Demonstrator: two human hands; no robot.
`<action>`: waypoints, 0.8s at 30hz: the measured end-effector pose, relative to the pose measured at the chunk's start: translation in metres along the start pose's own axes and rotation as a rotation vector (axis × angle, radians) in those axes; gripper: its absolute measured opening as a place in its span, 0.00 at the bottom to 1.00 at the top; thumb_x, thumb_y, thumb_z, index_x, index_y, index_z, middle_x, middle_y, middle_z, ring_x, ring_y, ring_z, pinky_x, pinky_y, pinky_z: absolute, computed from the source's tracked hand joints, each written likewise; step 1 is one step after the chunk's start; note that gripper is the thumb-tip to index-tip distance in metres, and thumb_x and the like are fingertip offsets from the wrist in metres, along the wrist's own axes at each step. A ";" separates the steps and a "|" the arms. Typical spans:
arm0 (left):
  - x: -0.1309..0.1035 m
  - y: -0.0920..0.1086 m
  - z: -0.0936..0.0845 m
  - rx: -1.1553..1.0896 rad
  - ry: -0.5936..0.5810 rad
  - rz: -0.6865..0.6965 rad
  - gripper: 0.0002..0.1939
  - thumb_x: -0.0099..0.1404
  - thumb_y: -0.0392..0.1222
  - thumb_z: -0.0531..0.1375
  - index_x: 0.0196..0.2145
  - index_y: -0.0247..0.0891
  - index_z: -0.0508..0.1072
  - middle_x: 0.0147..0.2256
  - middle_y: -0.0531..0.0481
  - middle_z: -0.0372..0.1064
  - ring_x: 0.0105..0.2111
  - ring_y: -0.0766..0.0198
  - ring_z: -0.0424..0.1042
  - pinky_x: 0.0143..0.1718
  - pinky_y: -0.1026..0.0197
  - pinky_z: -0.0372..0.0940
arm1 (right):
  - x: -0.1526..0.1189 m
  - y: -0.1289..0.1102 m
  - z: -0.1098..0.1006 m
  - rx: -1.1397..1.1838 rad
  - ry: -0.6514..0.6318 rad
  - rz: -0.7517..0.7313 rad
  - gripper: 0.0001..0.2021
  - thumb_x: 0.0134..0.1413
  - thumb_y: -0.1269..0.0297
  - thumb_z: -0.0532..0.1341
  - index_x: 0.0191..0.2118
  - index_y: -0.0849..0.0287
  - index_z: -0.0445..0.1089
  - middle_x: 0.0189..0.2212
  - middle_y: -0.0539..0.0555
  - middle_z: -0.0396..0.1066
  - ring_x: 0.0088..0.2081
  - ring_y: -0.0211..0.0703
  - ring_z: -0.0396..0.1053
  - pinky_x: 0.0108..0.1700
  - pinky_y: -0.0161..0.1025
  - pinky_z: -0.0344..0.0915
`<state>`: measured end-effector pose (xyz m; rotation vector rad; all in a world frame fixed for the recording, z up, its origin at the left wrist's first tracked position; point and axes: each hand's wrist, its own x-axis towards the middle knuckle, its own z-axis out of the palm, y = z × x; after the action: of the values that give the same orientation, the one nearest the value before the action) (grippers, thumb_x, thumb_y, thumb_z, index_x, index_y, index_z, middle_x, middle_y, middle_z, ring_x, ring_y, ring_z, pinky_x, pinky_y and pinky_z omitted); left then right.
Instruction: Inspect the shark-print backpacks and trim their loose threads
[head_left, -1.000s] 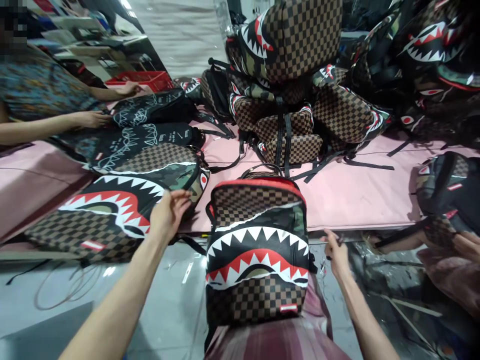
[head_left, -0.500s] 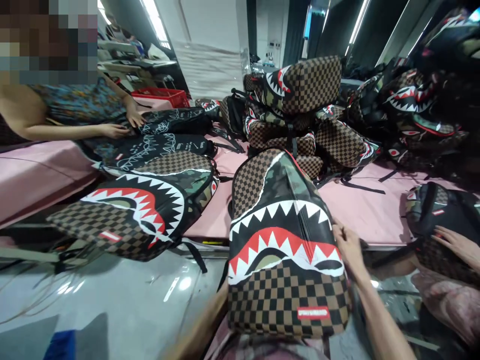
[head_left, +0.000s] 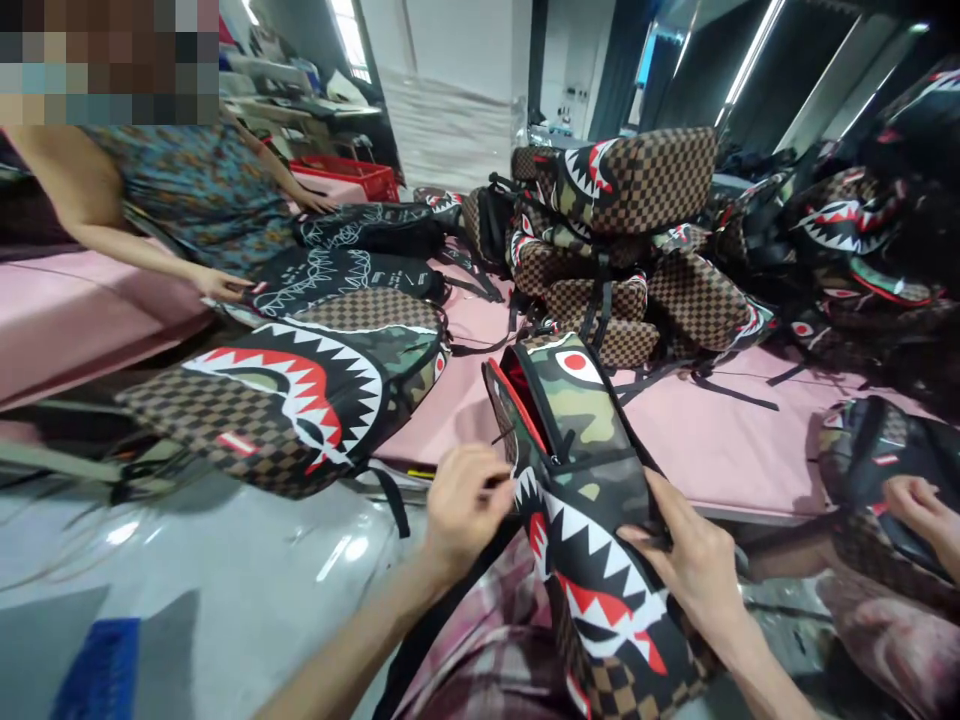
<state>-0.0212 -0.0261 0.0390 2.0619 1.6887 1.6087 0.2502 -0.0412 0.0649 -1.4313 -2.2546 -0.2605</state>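
A backpack [head_left: 600, 510] with camouflage, brown checks and a shark mouth stands on its side in front of me, its side panel with a red-and-white eye turned up. Its top zip gapes, showing a red edge. My right hand [head_left: 694, 560] grips its right side, thumb on the side panel and fingers behind. At its left edge is my left hand [head_left: 469, 505], fingers curled together beside the opening; whatever they pinch is too small to make out.
Another shark backpack [head_left: 300, 390] lies left on the pink table [head_left: 705, 440]. Behind it, a person's hands touch black bags [head_left: 352, 275]. Checked backpacks [head_left: 660, 190] are piled at the back. At the right, another person's hand [head_left: 922, 510] is over a bag.
The backpack before me has turned from its front face onto its side. My left hand has come up from behind it, and my right hand now grips its side panel.
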 end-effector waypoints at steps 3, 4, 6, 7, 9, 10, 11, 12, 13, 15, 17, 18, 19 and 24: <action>0.042 0.032 0.009 0.190 -0.268 0.307 0.08 0.60 0.43 0.60 0.35 0.37 0.71 0.35 0.47 0.71 0.41 0.56 0.68 0.43 0.54 0.59 | -0.001 0.000 -0.001 -0.017 0.009 -0.018 0.25 0.59 0.54 0.53 0.58 0.60 0.56 0.49 0.59 0.68 0.37 0.45 0.74 0.32 0.35 0.69; 0.052 0.039 0.015 0.261 -0.367 0.313 0.10 0.58 0.45 0.61 0.35 0.35 0.70 0.34 0.46 0.71 0.38 0.57 0.69 0.40 0.55 0.59 | -0.004 0.000 0.000 -0.026 0.025 -0.024 0.25 0.59 0.55 0.53 0.59 0.59 0.55 0.49 0.59 0.69 0.36 0.44 0.74 0.31 0.35 0.69; 0.066 0.046 0.026 0.399 -0.555 0.275 0.17 0.54 0.51 0.63 0.31 0.33 0.71 0.27 0.46 0.71 0.30 0.57 0.70 0.35 0.56 0.60 | -0.012 0.001 0.003 -0.042 0.075 -0.053 0.25 0.59 0.56 0.53 0.60 0.59 0.53 0.48 0.59 0.69 0.34 0.43 0.74 0.30 0.33 0.69; 0.070 0.047 0.030 0.458 -0.655 0.263 0.19 0.52 0.54 0.64 0.29 0.33 0.71 0.25 0.45 0.70 0.28 0.56 0.70 0.34 0.56 0.59 | -0.016 0.002 0.005 -0.047 0.100 -0.074 0.26 0.59 0.56 0.53 0.60 0.59 0.52 0.47 0.58 0.70 0.34 0.43 0.74 0.29 0.32 0.69; 0.076 0.048 0.036 0.513 -0.841 0.285 0.22 0.49 0.58 0.64 0.23 0.33 0.71 0.21 0.45 0.69 0.24 0.56 0.70 0.33 0.56 0.59 | -0.021 0.004 0.009 -0.056 0.121 -0.124 0.28 0.58 0.56 0.54 0.62 0.58 0.50 0.48 0.59 0.69 0.33 0.43 0.74 0.27 0.31 0.69; 0.078 0.048 0.037 0.502 -0.934 0.302 0.22 0.50 0.59 0.63 0.21 0.34 0.71 0.20 0.45 0.69 0.23 0.57 0.70 0.31 0.57 0.59 | -0.022 0.004 0.010 -0.061 0.124 -0.145 0.30 0.57 0.55 0.54 0.62 0.58 0.49 0.49 0.59 0.69 0.32 0.42 0.74 0.25 0.31 0.68; 0.079 0.048 0.037 0.470 -1.016 0.306 0.22 0.50 0.59 0.63 0.20 0.35 0.70 0.19 0.46 0.69 0.22 0.58 0.70 0.29 0.58 0.59 | -0.021 0.004 0.011 -0.066 0.122 -0.163 0.31 0.57 0.54 0.54 0.63 0.58 0.48 0.50 0.60 0.68 0.30 0.42 0.74 0.23 0.31 0.67; 0.079 0.049 0.035 0.426 -1.076 0.295 0.22 0.52 0.59 0.62 0.19 0.36 0.70 0.19 0.47 0.69 0.21 0.59 0.69 0.27 0.60 0.58 | -0.019 0.002 0.012 -0.075 0.117 -0.181 0.31 0.57 0.55 0.54 0.63 0.58 0.47 0.50 0.60 0.67 0.28 0.42 0.74 0.20 0.32 0.66; 0.078 0.050 0.034 0.376 -1.107 0.280 0.21 0.53 0.58 0.61 0.19 0.37 0.70 0.19 0.48 0.69 0.21 0.60 0.69 0.25 0.62 0.56 | -0.015 0.001 0.012 -0.087 0.112 -0.206 0.30 0.57 0.56 0.54 0.63 0.57 0.48 0.51 0.60 0.67 0.25 0.40 0.73 0.18 0.32 0.64; 0.072 0.052 0.028 0.289 -1.070 0.286 0.17 0.56 0.54 0.60 0.20 0.38 0.70 0.19 0.50 0.68 0.21 0.62 0.68 0.23 0.64 0.54 | -0.005 -0.004 0.011 -0.120 0.107 -0.302 0.26 0.56 0.60 0.53 0.61 0.55 0.53 0.50 0.57 0.68 0.20 0.37 0.69 0.16 0.32 0.61; 0.061 0.055 0.019 0.259 -0.902 0.346 0.13 0.58 0.46 0.58 0.21 0.37 0.69 0.19 0.50 0.68 0.22 0.63 0.67 0.24 0.63 0.55 | 0.008 -0.010 0.010 -0.149 0.091 -0.444 0.21 0.56 0.64 0.52 0.56 0.53 0.61 0.45 0.54 0.72 0.18 0.35 0.67 0.17 0.32 0.61; 0.056 0.056 0.015 0.264 -0.791 0.376 0.11 0.59 0.44 0.57 0.22 0.37 0.69 0.21 0.50 0.68 0.23 0.63 0.67 0.26 0.63 0.55 | 0.015 -0.014 0.010 -0.159 0.084 -0.497 0.18 0.55 0.65 0.51 0.52 0.54 0.65 0.42 0.53 0.73 0.18 0.35 0.66 0.18 0.33 0.61; 0.052 0.056 0.010 0.268 -0.676 0.402 0.10 0.60 0.42 0.56 0.24 0.36 0.69 0.22 0.49 0.68 0.24 0.63 0.67 0.27 0.62 0.55 | 0.022 -0.017 0.010 -0.156 0.078 -0.523 0.16 0.55 0.66 0.51 0.49 0.54 0.67 0.39 0.53 0.74 0.18 0.36 0.66 0.19 0.33 0.61; 0.083 0.030 0.000 0.197 -0.247 0.248 0.11 0.64 0.41 0.53 0.26 0.35 0.69 0.27 0.47 0.68 0.32 0.62 0.65 0.35 0.59 0.56 | 0.046 -0.038 0.001 0.200 0.005 -0.417 0.13 0.60 0.62 0.49 0.32 0.55 0.70 0.23 0.50 0.68 0.19 0.35 0.66 0.21 0.30 0.59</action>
<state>-0.0102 0.0217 0.1121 2.5303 1.6163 1.2115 0.1997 -0.0206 0.0882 -0.8518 -2.4783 -0.1603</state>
